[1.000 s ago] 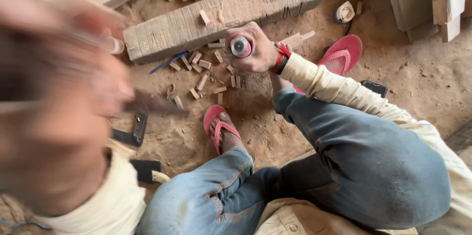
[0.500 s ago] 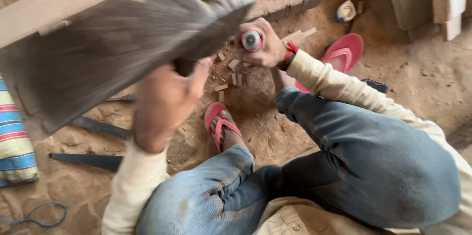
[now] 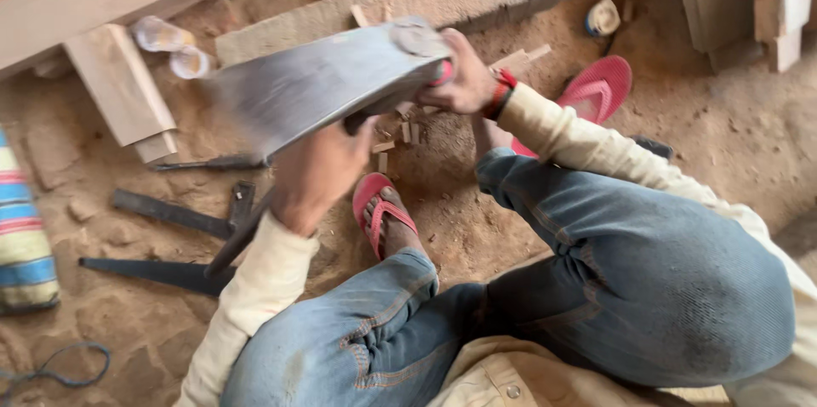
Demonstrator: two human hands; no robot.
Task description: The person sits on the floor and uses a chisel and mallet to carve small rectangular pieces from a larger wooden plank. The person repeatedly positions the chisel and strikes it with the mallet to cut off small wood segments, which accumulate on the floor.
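- My left hand (image 3: pixel 319 173) is clamped on the handle end of a broad grey metal blade (image 3: pixel 323 83), which slants up to the right across the middle of the view; the blade is motion-blurred, so I cannot read its edge.
- My right hand (image 3: pixel 464 75) is closed on the blade's far end, beside a small round red-and-white object (image 3: pixel 441 73) — whether the fingers also hold that object I cannot tell.
- So the hands are apart, one at each end of the same tool, and it hangs in the air above the wood chips (image 3: pixel 408 130) and the sandy ground (image 3: pixel 723 134).
- My foot in the red sandal (image 3: pixel 385 213) sits right under the blade's lower half, near the left hand.
- Risk, as I judge it: the right palm is wrapped over bare metal, so a slip or twist could drag the edge across the fingers.
- If the left grip loosens, the heavy end would likely fall toward the sandalled foot — it has no cover over the toes.
- Dark tools (image 3: pixel 170 213) lie just left of my forearm; a wide swing could catch them.
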